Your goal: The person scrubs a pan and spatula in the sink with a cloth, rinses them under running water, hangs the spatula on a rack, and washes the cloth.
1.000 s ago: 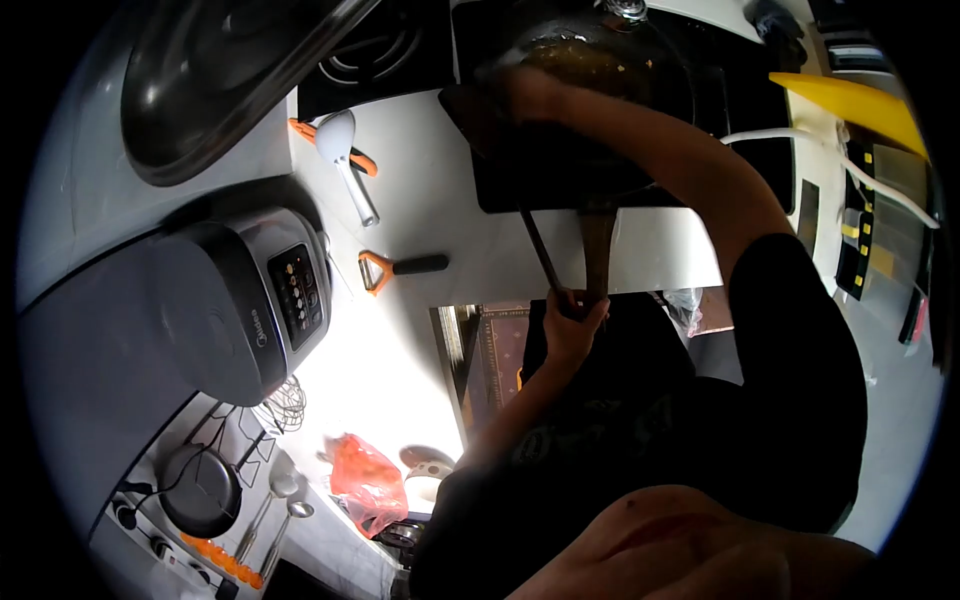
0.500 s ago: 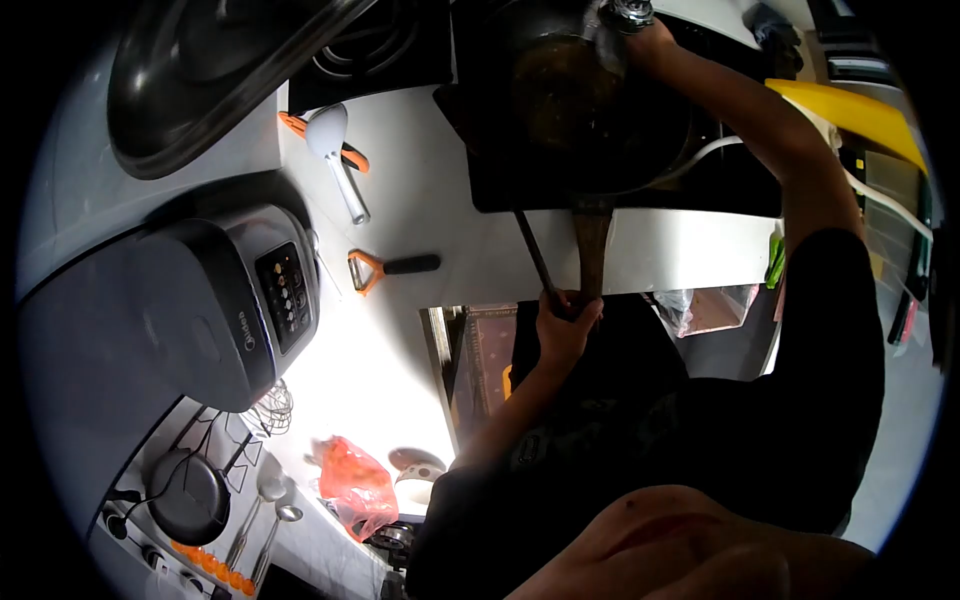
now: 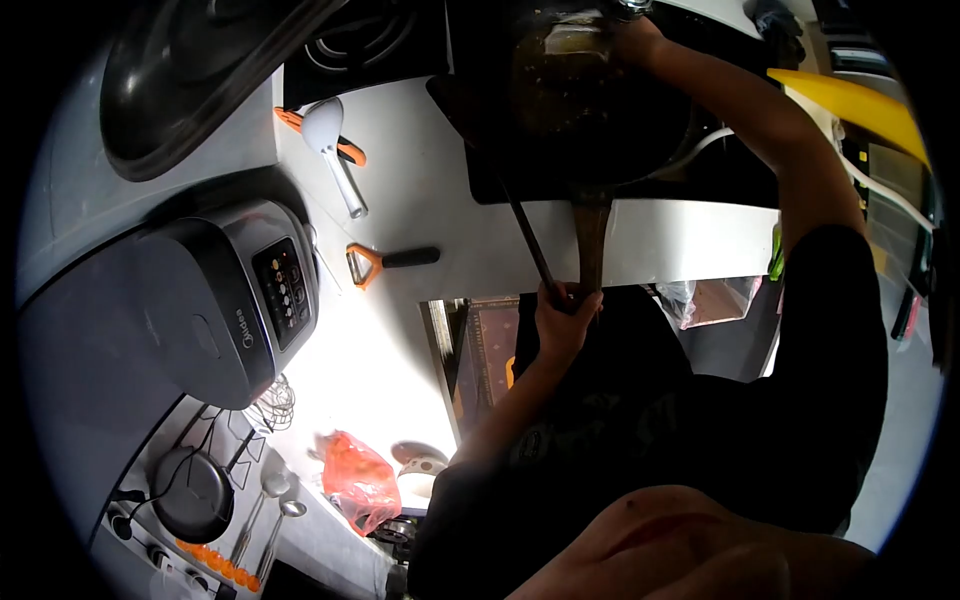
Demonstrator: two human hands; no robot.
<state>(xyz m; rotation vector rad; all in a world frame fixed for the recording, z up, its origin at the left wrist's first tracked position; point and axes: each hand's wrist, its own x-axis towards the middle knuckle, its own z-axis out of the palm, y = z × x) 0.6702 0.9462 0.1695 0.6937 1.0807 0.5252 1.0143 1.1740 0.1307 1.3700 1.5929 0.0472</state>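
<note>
My left hand [image 3: 566, 312] is closed around the wooden handle [image 3: 592, 245] of a dark wok [image 3: 640, 130]. It also holds a thin dark utensil handle [image 3: 528, 232] that runs up along the wok's left side. The utensil's far end is lost in the dark. Inside the wok is a brownish liquid [image 3: 560, 95] with small bits and a bright reflection. At the wok's far right side, my right hand [image 3: 636, 42] is closed on a small shiny object [image 3: 630, 9], cut off by the top edge; its kind is unclear.
A dark cooktop [image 3: 730, 185] lies under the wok. Left on the counter are a peeler [image 3: 368, 265], a rice scoop [image 3: 322, 125] over an orange-handled tool, and a grey Midea cooker [image 3: 240, 300]. Farther down are a small black pan [image 3: 193, 495] and a red plastic bag [image 3: 360, 480].
My right hand and the shiny object have shifted slightly up, and less of the object shows. The liquid's surface and bits are clearer. My left hand keeps its grip.
</note>
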